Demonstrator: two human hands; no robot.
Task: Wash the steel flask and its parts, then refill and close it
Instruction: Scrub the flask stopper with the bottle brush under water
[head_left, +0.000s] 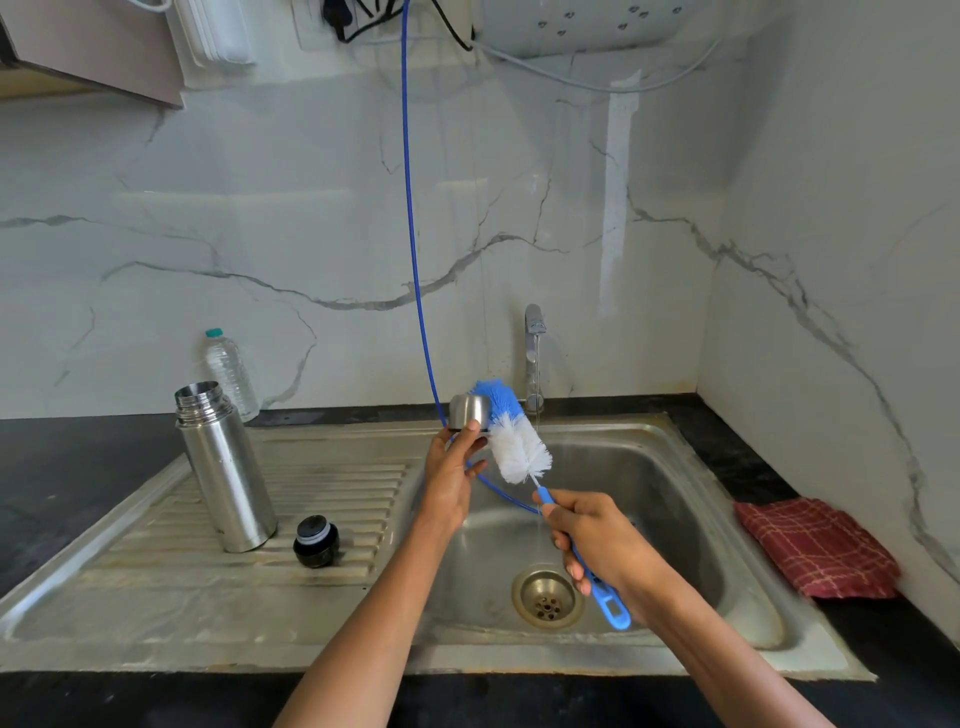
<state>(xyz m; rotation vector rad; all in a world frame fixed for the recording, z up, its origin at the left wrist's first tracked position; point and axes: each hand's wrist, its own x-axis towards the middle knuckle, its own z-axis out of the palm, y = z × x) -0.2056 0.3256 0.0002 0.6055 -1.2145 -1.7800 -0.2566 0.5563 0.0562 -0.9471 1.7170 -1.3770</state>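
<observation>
Hand (451, 473) on unlabelled steel cup (469, 411)

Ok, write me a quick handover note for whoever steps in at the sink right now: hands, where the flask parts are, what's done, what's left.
Left hand: holds the small steel cup lid over the sink basin.
Right hand: grips the blue handle of the blue-and-white bottle brush, bristles against the cup.
The tall steel flask body stands open and upright on the draining board; the black stopper sits beside it. A thin stream runs from the tap.
Under way: scrubbing the cup.
Left: whether the flask body and stopper are washed cannot be told; then refill and close. A clear plastic water bottle stands behind the flask.
</observation>
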